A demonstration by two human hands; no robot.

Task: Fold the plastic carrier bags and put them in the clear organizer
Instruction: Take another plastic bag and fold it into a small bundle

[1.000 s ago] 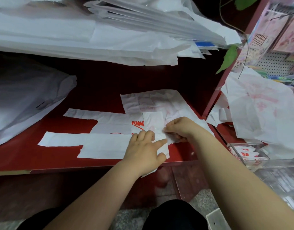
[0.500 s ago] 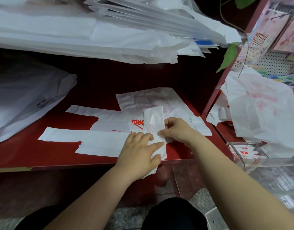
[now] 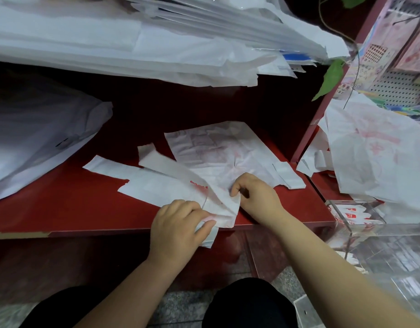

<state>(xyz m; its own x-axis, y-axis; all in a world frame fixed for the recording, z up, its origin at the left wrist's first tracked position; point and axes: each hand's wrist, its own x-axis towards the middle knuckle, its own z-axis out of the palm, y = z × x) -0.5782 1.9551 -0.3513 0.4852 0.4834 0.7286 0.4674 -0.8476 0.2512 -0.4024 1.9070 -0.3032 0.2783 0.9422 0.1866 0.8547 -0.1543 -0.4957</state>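
A white carrier bag with red print [image 3: 157, 185] lies on the red shelf [image 3: 62, 204], its two handle strips pointing left. My left hand [image 3: 178, 223] pinches its folded end at the shelf's front edge. My right hand [image 3: 256, 197] pinches the same folded end from the right. A second flat bag [image 3: 218, 150] lies behind them. The clear organizer [image 3: 360, 216] stands at the right with folded red-printed bags inside.
A thick pile of white bags [image 3: 157, 39] hangs over the shelf from above. More white bags [image 3: 38, 138] lie at the left. A crumpled heap of printed bags [image 3: 374, 150] sits on the right shelf behind the organizer. My dark-clothed knees are below.
The bag's folded end has been turned over and bunched between both hands. Its handle strips have swung up and to the right. My right hand moved slightly right.
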